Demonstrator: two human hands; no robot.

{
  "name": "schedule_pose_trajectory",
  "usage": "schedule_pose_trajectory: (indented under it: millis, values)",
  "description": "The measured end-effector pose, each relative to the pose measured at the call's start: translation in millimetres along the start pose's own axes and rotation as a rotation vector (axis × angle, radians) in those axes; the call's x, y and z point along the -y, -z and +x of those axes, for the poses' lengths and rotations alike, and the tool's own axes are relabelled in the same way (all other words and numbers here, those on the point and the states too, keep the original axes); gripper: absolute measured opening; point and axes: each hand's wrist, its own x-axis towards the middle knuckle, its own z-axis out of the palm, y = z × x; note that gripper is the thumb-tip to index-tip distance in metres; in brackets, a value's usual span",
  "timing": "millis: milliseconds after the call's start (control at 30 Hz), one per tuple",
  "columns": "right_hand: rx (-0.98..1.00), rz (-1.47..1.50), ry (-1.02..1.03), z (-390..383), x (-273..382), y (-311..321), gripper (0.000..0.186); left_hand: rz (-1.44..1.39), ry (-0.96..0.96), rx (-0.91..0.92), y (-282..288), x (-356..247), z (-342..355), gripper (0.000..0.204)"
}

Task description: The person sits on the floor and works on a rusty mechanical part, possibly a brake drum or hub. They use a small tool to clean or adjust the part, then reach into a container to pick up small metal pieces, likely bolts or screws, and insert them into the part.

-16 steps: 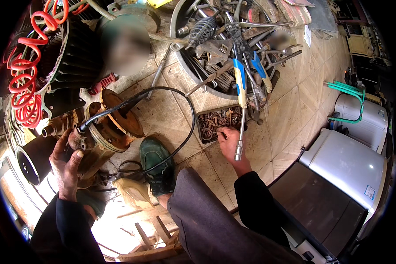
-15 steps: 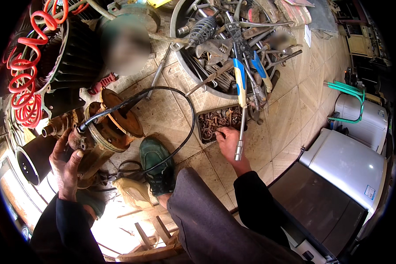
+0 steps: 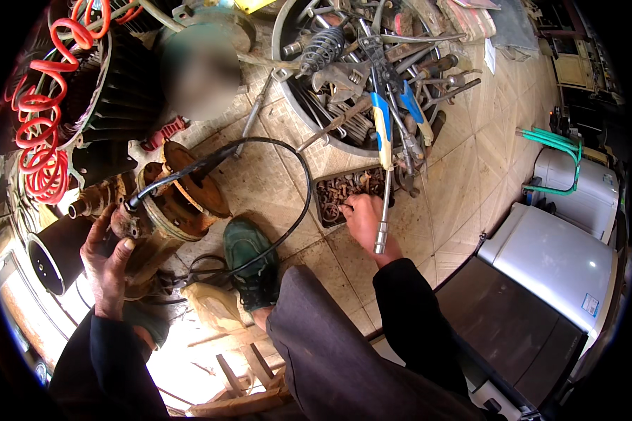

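My left hand (image 3: pixel 107 259) grips the rusty pump (image 3: pixel 182 224) at the left, thumb and fingers around the small housing where a black cable (image 3: pixel 288 147) enters. In the middle, my right hand (image 3: pixel 364 219) reaches into a small dark tray (image 3: pixel 321 223) of rusty bolts and nuts (image 3: pixel 343 188). Its fingers are pinched together over the bolts; what lies between them is hidden. A long socket wrench (image 3: pixel 384 210) juts from the tool tub and passes above this hand.
Beyond the tray stands a round tub (image 3: pixel 279 49) heaped with pliers, wrenches and a coil spring. Red coiled hose (image 3: pixel 38 126) hangs at the left beside a finned motor casing (image 3: pixel 123 91). My green shoe (image 3: pixel 249 256) is inside the cable's loop. White appliances (image 3: pixel 541 259) stand right.
My right hand has shifted slightly away from me, further over the bolts in the tray, with its fingers drawn closer together. My left hand stays on the pump.
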Motion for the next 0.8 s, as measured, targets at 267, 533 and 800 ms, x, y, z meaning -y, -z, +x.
schedule_pose_trajectory:
  millis: [267, 533, 800]
  values:
    - [0.006, 0.058, -0.083, -5.8, -10.0, 6.4, 0.01, 0.12, -0.026, -0.021, 1.4, 0.0, 0.0, 0.082]
    - [-0.019, 0.084, -0.264, -14.1, 3.9, 14.5, 0.018, 0.063, 0.003, -0.022, 3.3, 2.8, -0.3, 0.085]
    - [-0.174, 0.019, -0.199, -19.8, -3.6, 6.3, 0.019, 0.03, 0.009, -0.027, -1.1, -0.2, 0.4, 0.086]
